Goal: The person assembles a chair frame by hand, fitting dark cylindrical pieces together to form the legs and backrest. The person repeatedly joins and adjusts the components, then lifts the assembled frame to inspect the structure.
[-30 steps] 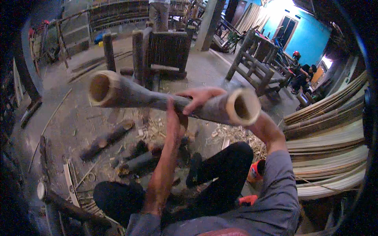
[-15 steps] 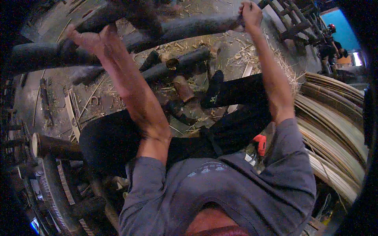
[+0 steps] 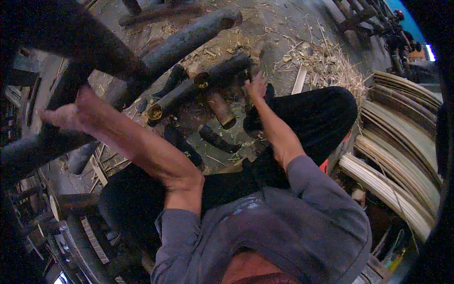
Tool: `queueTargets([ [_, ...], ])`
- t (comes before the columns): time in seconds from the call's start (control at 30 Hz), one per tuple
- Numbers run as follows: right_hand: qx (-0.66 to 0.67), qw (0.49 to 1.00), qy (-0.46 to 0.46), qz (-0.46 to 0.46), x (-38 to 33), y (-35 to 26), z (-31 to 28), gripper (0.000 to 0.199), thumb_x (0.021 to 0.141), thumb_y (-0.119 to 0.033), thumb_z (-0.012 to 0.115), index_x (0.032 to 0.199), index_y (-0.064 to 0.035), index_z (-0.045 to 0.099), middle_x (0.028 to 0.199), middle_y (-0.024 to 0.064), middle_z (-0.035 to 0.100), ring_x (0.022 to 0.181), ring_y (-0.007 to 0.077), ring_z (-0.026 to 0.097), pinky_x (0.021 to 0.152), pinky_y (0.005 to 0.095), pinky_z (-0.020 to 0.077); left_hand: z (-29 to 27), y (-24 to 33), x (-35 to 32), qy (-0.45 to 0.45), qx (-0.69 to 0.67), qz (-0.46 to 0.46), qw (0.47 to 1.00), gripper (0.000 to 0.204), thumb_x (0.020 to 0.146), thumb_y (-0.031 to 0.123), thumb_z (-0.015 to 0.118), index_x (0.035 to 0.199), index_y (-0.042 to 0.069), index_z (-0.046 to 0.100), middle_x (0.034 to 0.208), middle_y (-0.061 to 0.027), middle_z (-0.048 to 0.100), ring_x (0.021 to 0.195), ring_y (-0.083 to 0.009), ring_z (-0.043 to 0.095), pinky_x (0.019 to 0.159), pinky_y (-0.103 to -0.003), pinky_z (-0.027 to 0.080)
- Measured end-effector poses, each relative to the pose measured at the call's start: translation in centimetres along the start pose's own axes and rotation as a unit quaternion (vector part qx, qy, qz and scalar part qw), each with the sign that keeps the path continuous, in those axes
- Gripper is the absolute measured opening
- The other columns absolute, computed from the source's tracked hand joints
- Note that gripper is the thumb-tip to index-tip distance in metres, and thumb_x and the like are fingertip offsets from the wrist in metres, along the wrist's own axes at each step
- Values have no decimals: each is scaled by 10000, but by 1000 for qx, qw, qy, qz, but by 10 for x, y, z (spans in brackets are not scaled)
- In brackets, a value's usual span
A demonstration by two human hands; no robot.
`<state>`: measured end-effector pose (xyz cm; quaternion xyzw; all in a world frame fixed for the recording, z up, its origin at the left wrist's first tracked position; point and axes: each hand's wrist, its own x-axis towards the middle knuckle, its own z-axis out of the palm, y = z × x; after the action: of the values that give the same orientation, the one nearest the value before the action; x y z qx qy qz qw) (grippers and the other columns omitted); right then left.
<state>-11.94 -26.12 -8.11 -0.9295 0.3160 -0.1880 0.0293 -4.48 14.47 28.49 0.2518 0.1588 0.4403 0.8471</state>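
Note:
My left hand [image 3: 71, 113] is closed round a dark pole of a thick bamboo frame [image 3: 90, 38] at the far left; the hand is somewhat blurred. The frame's long pole [image 3: 184, 40] slants up toward the middle. My right hand [image 3: 257, 86] is off the frame with its fingers apart, just beyond my bent leg. It is nearest to the end of a dark hollow bamboo piece [image 3: 222, 68] with cut openings, lying on the floor. Whether my right fingertips touch that piece, I cannot tell. A short brown bamboo piece [image 3: 221, 108] lies nearer to me.
Bundled bamboo strips [image 3: 397, 128] are stacked on the right, below a heap of shavings [image 3: 326, 61]. More dark bamboo frames [image 3: 71, 236] stand at the lower left. A curved dark piece [image 3: 218, 138] lies between my legs. Another person [image 3: 402, 38] is at the far right.
My right hand has let go of the frame's pole and come down toward the hollow bamboo piece. The frame has swung leftward, with my left hand still on it and lower.

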Motion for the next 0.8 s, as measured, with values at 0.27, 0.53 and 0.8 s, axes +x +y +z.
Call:
queueTargets([
  [0.27,24,943,-332,17,52,69,24,918,803,-186,655,1481,-143,39,1039,247,608,929,420,603,845,475,471,4,-18,-2,21,65,48,996,663,720,431,653,1208,5,507,1196,-201,544,1073,-362,532,927,-538,423],
  [0.53,171,898,-58,-401,75,-32,-31,807,735,-369,715,1405,-139,328,1284,139,469,1215,340,427,1017,410,362,-3,-13,-9,-3,146,120,982,686,720,380,676,1225,-31,458,1153,-222,549,1053,-347,544,921,-506,428],
  [0.8,-103,750,-212,-618,81,-83,-17,1055,593,-571,750,1430,-135,278,1312,110,444,1265,292,371,1027,551,291,-1,-19,-15,-36,188,156,969,717,719,329,700,1241,-68,410,1110,-243,554,1033,-332,556,916,-473,433],
])
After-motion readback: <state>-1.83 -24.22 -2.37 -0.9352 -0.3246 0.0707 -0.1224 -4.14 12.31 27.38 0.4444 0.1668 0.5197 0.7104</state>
